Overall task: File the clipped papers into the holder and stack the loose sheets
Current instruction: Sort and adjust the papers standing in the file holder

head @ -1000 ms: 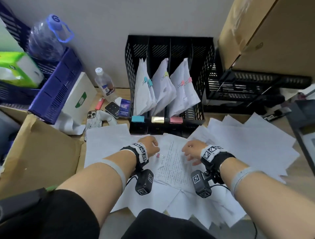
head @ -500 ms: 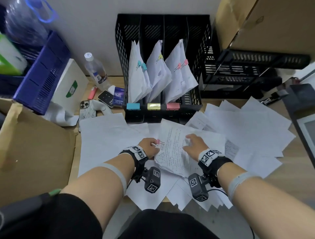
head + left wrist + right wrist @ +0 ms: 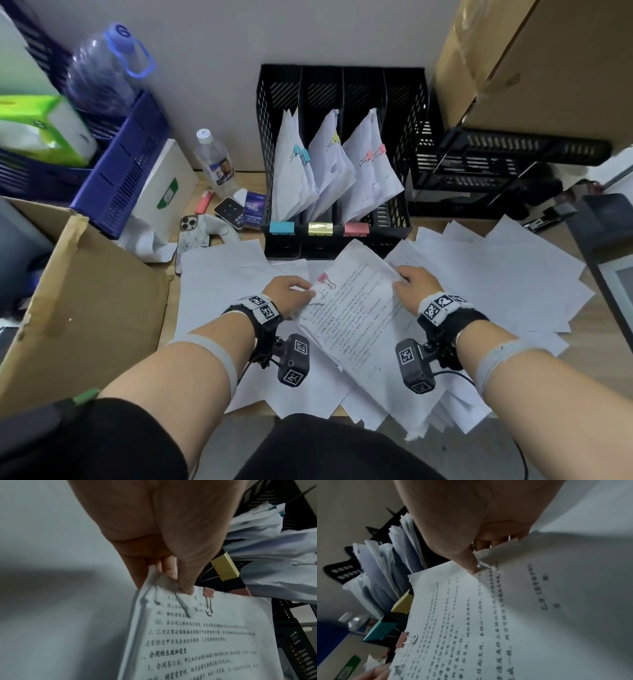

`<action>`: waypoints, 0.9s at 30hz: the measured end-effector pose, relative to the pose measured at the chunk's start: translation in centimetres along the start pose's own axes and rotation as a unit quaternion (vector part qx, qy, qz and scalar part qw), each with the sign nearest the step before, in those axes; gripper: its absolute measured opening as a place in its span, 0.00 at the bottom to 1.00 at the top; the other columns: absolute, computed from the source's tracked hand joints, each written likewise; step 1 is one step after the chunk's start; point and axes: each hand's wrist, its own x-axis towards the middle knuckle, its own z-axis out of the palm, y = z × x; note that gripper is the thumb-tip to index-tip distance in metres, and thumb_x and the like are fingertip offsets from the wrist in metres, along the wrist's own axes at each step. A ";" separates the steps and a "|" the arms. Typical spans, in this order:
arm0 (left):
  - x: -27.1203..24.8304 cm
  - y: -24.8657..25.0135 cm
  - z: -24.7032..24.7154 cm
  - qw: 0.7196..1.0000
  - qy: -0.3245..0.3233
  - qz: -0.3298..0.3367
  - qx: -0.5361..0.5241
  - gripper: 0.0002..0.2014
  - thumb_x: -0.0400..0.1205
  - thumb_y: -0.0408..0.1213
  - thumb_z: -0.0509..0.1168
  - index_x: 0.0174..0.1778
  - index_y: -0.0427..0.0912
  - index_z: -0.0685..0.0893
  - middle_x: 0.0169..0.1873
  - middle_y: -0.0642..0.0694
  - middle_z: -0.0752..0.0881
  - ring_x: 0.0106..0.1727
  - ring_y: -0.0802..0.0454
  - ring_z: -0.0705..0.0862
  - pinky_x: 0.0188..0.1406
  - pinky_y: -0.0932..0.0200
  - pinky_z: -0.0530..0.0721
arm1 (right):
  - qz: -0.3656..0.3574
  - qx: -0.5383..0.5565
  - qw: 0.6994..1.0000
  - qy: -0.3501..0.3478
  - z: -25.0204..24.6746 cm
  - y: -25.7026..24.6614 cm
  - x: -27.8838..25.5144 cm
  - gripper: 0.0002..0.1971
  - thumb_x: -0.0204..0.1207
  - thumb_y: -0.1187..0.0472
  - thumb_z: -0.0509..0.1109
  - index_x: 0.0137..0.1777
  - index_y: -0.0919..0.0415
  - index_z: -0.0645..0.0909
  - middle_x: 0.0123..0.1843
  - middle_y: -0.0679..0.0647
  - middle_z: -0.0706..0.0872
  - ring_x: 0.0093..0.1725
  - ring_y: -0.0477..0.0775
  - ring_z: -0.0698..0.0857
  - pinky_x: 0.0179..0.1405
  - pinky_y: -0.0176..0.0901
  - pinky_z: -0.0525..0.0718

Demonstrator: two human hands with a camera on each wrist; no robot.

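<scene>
A cluttered office workspace: a black file holder (image 3: 342, 102) with clipped papers stands against a plain wall, printed sheets (image 3: 496, 274) cover the wooden surface (image 3: 603, 342), and cardboard boxes (image 3: 534, 61), blue crates (image 3: 113, 171) and black letter trays (image 3: 507, 161) crowd around.

Both bare forearms are stretched forward, each wrist wrapped in a marker band with a small camera hung beneath. The left hand (image 3: 287, 294) is pinched, thumb over curled fingers, on a paper corner. The right hand (image 3: 416, 287) is likewise pinched on the opposite edge.
</scene>
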 end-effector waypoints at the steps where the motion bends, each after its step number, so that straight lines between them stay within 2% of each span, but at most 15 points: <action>1: -0.1 0.0 -0.1 1.000 -0.004 -0.001 -0.019 0.05 0.82 0.40 0.71 0.50 0.44 0.90 0.47 0.42 0.94 0.48 0.44 0.93 0.50 0.43 0.93 | 0.004 0.005 1.000 0.005 0.1 0.2 -0.2 0.13 0.80 0.65 0.59 0.56 0.61 0.85 0.56 0.57 0.88 0.54 0.61 0.84 0.47 0.41 0.75; 3: -0.3 0.0 -0.1 0.999 -0.017 0.002 -0.050 0.07 0.82 0.37 0.72 0.53 0.40 0.89 0.48 0.39 0.93 0.47 0.44 0.94 0.50 0.43 0.93 | 0.012 0.019 1.000 0.015 0.1 0.6 -0.5 0.10 0.80 0.66 0.58 0.48 0.61 0.82 0.47 0.57 0.86 0.49 0.60 0.83 0.43 0.42 0.75; 5: -0.3 -0.1 -0.1 0.997 -0.030 0.004 -0.073 0.11 0.81 0.33 0.73 0.58 0.37 0.87 0.50 0.38 0.93 0.48 0.44 0.94 0.51 0.43 0.92 | 0.023 0.050 0.998 0.021 0.1 1.0 -0.8 0.08 0.80 0.66 0.58 0.46 0.60 0.80 0.42 0.54 0.82 0.45 0.58 0.81 0.36 0.40 0.74; 8: -0.5 -0.1 -0.1 0.995 -0.045 0.001 -0.085 0.14 0.80 0.30 0.73 0.62 0.37 0.86 0.51 0.38 0.93 0.49 0.43 0.94 0.51 0.44 0.92 | 0.033 0.064 0.997 0.028 -0.1 1.2 -1.3 0.09 0.80 0.66 0.58 0.50 0.62 0.80 0.44 0.57 0.82 0.42 0.56 0.78 0.31 0.36 0.71; 10: -0.5 0.1 0.1 0.994 -0.055 -0.002 -0.089 0.14 0.80 0.29 0.73 0.61 0.37 0.86 0.51 0.37 0.93 0.49 0.42 0.94 0.52 0.44 0.92 | 0.038 0.077 0.996 0.034 -0.3 1.2 -1.9 0.09 0.80 0.66 0.58 0.51 0.60 0.80 0.46 0.57 0.83 0.42 0.55 0.79 0.34 0.38 0.72; 13: -0.6 0.6 0.4 0.994 -0.067 -0.003 -0.084 0.11 0.80 0.29 0.73 0.58 0.36 0.86 0.51 0.37 0.93 0.50 0.42 0.94 0.54 0.43 0.92 | 0.053 0.107 0.992 0.039 -0.6 1.4 -2.7 0.12 0.80 0.66 0.57 0.55 0.52 0.79 0.49 0.54 0.83 0.46 0.55 0.79 0.46 0.40 0.74; 15: -0.7 1.0 0.8 0.994 -0.077 -0.003 -0.083 0.09 0.80 0.28 0.73 0.55 0.35 0.85 0.52 0.35 0.93 0.51 0.40 0.93 0.57 0.42 0.91 | 0.063 0.108 0.991 0.047 -1.0 1.7 -3.1 0.15 0.80 0.66 0.58 0.60 0.52 0.81 0.52 0.54 0.84 0.48 0.56 0.80 0.48 0.40 0.74; 17: -0.8 1.5 1.3 0.993 -0.090 0.001 -0.080 0.10 0.80 0.28 0.73 0.57 0.34 0.85 0.52 0.35 0.92 0.52 0.39 0.93 0.58 0.41 0.90 | 0.070 0.111 0.989 0.063 -1.5 2.0 -3.4 0.17 0.79 0.66 0.58 0.63 0.54 0.81 0.53 0.54 0.84 0.50 0.57 0.81 0.48 0.40 0.74; 19: -1.0 2.1 1.9 0.992 -0.107 0.012 -0.064 0.11 0.80 0.29 0.73 0.58 0.35 0.86 0.52 0.37 0.93 0.52 0.40 0.93 0.58 0.42 0.90 | 0.067 0.114 0.988 0.080 -2.1 2.2 -3.8 0.13 0.79 0.66 0.58 0.56 0.55 0.81 0.48 0.53 0.84 0.48 0.58 0.80 0.46 0.40 0.74; 21: -1.4 3.0 2.6 0.990 -0.129 0.027 -0.052 0.09 0.80 0.30 0.73 0.56 0.38 0.87 0.52 0.39 0.93 0.53 0.41 0.93 0.58 0.43 0.90 | 0.057 0.120 0.985 0.110 -3.2 2.0 -4.1 0.08 0.78 0.66 0.59 0.47 0.57 0.79 0.39 0.52 0.82 0.44 0.59 0.80 0.37 0.42 0.75; 23: -1.8 4.2 3.4 0.987 -0.143 0.052 -0.051 0.06 0.81 0.30 0.71 0.53 0.42 0.87 0.51 0.42 0.93 0.52 0.42 0.93 0.55 0.43 0.91 | 0.046 0.135 0.979 0.147 -4.6 1.6 -4.3 0.07 0.79 0.66 0.60 0.45 0.58 0.79 0.37 0.52 0.82 0.42 0.59 0.80 0.34 0.41 0.75; 25: -2.0 5.9 4.2 0.985 -0.136 0.093 -0.053 0.06 0.83 0.30 0.70 0.54 0.42 0.87 0.51 0.42 0.93 0.50 0.43 0.93 0.51 0.44 0.92 | 0.037 0.158 0.967 0.195 -6.0 1.2 -4.3 0.08 0.78 0.65 0.62 0.53 0.58 0.80 0.47 0.56 0.86 0.48 0.60 0.83 0.44 0.46 0.81; 27: -2.3 7.9 4.7 0.982 -0.105 0.150 -0.038 0.08 0.83 0.31 0.69 0.57 0.39 0.87 0.51 0.41 0.92 0.48 0.43 0.93 0.47 0.46 0.93 | 0.027 0.140 0.950 0.278 -7.2 0.8 -4.2 0.14 0.73 0.62 0.68 0.59 0.57 0.78 0.59 0.58 0.82 0.57 0.61 0.82 0.59 0.53 0.82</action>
